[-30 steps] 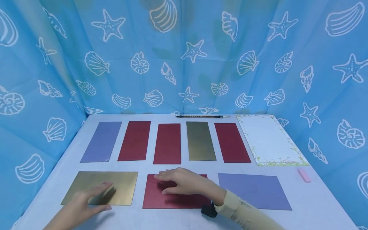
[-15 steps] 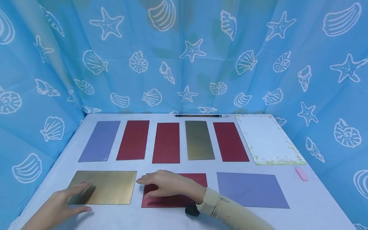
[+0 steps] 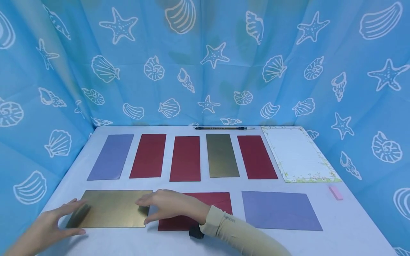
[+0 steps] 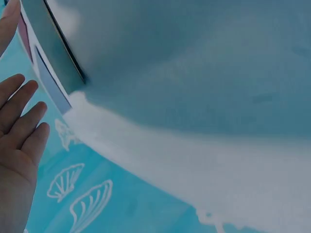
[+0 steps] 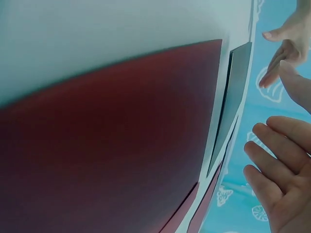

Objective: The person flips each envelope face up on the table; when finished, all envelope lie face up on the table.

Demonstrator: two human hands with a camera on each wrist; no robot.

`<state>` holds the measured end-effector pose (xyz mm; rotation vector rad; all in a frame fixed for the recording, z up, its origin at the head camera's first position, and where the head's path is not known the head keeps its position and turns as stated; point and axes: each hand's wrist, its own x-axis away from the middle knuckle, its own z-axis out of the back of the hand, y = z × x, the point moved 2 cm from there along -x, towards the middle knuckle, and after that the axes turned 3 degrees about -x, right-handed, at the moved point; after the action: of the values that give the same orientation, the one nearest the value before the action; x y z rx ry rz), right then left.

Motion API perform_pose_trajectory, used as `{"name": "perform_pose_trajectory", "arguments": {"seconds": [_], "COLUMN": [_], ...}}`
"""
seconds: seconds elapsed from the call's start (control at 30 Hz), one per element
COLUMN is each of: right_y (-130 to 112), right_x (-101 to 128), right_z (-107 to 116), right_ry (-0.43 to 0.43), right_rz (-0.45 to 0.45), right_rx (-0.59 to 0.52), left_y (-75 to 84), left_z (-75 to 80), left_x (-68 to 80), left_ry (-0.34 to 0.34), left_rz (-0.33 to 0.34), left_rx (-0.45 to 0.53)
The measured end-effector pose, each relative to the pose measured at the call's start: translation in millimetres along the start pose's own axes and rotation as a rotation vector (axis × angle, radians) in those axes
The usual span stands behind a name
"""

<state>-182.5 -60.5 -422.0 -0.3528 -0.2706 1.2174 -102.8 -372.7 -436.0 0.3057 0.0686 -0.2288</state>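
1. My left hand [image 3: 48,227] lies flat, fingers straight, on the left edge of the gold rectangular card [image 3: 110,209]
2. My right hand [image 3: 166,206] rests open-fingered at its right edge, above the dark red rectangular card [image 3: 205,211] on the white surface [image 3: 352,227]

1. Head view is bright and evenly lit, with soft shadows under the hands.
2. Gold sheet [image 3: 110,208] shows a dull sheen.
3. Edges bow outward.
4. Both wrist views are blurry at close range.

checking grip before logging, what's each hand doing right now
Left hand: open, fingers at the gold envelope left edge.
Right hand: open, fingertips on its right edge.
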Motion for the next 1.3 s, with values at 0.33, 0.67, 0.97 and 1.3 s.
{"name": "perform_pose_trajectory", "arguments": {"seconds": [0.33,0.67,0.97,1.3], "right_y": [-10.4,-12.5,-11.2,-9.2], "right_x": [-26.1,-33.3,-33.5,-31.7], "right_z": [-4.3,-11.5,-17.5,-20.9], "right_ry": [-0.056,-0.116,-0.178,-0.188], "right_rz": [-0.052,-0.144,-0.221,-0.199], "right_rx": [0.128,0.169,0.143,0.163], "left_y": [-16.4,-20.8,-20.9,-20.5], "left_z": [-1.0,-8.2,-12.0,-13.4], "left_x": [-5.4,-13.8,-12.5,-9.4], "left_ry": [-0.087,-0.217,-0.2,-0.136], "left_rz": [-0.03,0.057,0.016,0.029], "left_rx": [-0.03,-0.051,-0.042,-0.052]}}
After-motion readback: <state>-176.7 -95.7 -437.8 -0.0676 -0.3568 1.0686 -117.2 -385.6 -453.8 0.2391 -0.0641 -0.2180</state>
